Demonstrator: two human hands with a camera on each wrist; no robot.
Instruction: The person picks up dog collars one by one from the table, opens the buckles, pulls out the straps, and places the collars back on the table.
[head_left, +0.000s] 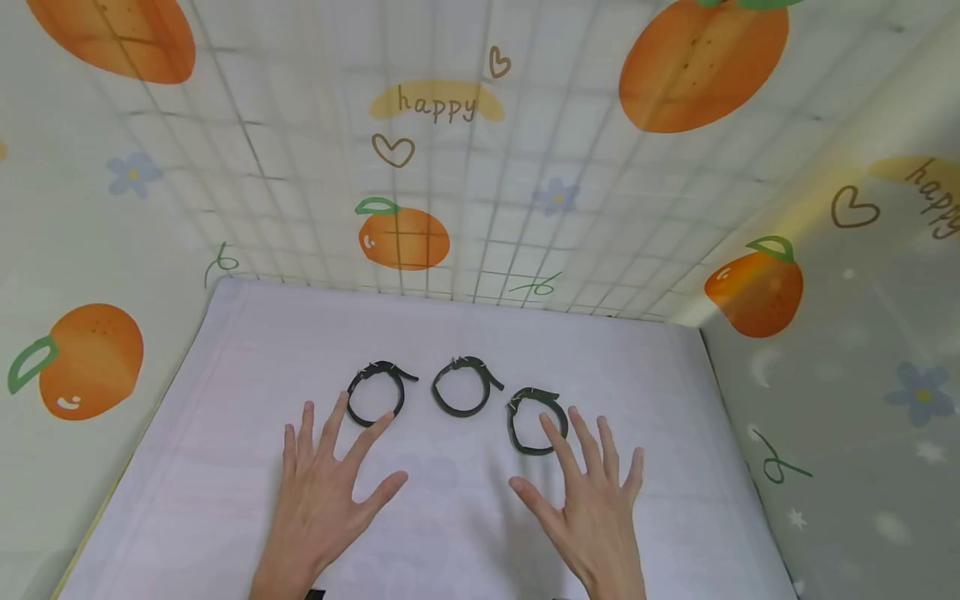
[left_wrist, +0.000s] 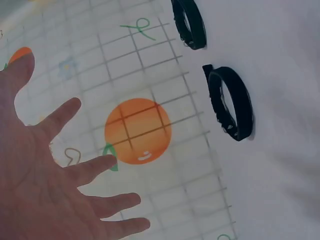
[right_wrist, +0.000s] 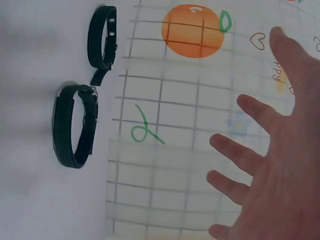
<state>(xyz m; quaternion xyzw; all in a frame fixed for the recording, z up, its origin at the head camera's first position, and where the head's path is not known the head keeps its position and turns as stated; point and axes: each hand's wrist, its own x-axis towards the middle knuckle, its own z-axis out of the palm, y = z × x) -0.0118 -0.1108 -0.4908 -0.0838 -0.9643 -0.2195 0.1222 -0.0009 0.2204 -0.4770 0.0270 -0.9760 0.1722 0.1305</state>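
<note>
Three small dark collars, looped straps with metal buckles, stand in a row on the white tabletop. In the head view the left collar and middle collar sit slightly farther back than the right collar. My left hand is spread with straight fingers, its fingertips overlapping the left collar in this view. Spread likewise, my right hand has its index finger overlapping the right collar. Both palms hold nothing: the wrist views show the left hand and right hand apart from the collars.
The white tabletop has a back edge against a grid wall covered by a sheet printed with oranges. More printed sheet hangs at the left side and right side.
</note>
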